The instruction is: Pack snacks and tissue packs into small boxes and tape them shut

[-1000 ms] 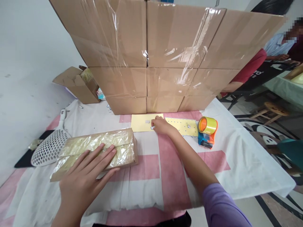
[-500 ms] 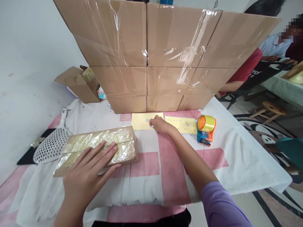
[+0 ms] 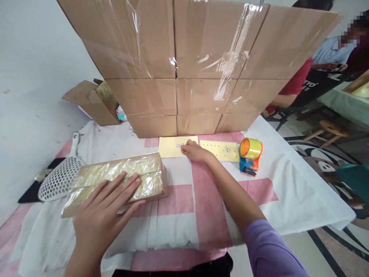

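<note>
My left hand [image 3: 106, 211] lies flat with its fingers spread on a long cardboard box [image 3: 152, 171] covered in shiny tape. Farther forward, my right hand [image 3: 196, 151] has its fingers pinched together over the right part of a plain yellow card [image 3: 166, 148]. A small greyish patch shows on the card beside the fingertips; whatever they hold is too small to make out. Just right of that hand is a second yellow card [image 3: 211, 146] with dots and a wavy blue edge. A tape dispenser with a yellow roll [image 3: 250, 150] stands at its right end.
Taped cardboard boxes [image 3: 201, 96] form a wall along the table's back. At left lie a white perforated skimmer [image 3: 62, 179] and an open carton [image 3: 100, 109]. Pink-and-white cloth [image 3: 175, 200] covers the table. People are at the right, one with a red sleeve [image 3: 295, 82].
My right hand stays at the plain card with its fingers pinched, barely shifted. The left hand keeps resting on the box. The whole view has shifted slightly.
</note>
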Available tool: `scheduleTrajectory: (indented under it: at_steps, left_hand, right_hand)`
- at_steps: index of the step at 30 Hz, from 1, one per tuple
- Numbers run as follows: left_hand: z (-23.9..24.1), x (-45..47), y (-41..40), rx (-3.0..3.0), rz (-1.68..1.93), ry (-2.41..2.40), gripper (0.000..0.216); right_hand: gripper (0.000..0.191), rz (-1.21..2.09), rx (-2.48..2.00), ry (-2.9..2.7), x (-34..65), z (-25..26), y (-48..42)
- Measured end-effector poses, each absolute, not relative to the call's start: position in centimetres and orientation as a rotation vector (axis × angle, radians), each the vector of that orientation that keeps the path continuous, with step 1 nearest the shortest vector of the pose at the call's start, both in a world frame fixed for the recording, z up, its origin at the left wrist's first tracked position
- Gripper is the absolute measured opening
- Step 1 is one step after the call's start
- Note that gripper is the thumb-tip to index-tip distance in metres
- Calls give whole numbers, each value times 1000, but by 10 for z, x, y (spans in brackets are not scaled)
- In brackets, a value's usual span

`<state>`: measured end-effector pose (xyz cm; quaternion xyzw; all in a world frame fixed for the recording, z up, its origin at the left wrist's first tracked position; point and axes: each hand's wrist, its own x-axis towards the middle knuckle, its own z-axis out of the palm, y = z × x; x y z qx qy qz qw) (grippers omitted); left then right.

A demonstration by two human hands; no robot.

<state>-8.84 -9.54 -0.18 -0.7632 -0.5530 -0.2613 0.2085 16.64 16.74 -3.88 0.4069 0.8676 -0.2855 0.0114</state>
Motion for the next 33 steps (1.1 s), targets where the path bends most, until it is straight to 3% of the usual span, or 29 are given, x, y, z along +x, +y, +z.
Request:
scheduleTrajectory:
  at_steps: [8,22,29,33]
  left_hand:
    - [0,-86,-96,-2115,-740,-1549,59]
    - [0,-85,-96,-2129,-739,-1598,56]
    - [-4,-87,-94,-2127,-739,-1579,51]
    - [-2,-88,-92,-2120,-736,-1550,47]
  right_hand:
    - [15,-874,1328,2763,166,-36,163]
    - [15,-1308,1242,2818,178,-44,173]
    - [27,-1534,1286,2921,175,-28,168]
    - [18,-1730,1294,2920,175,-17,150]
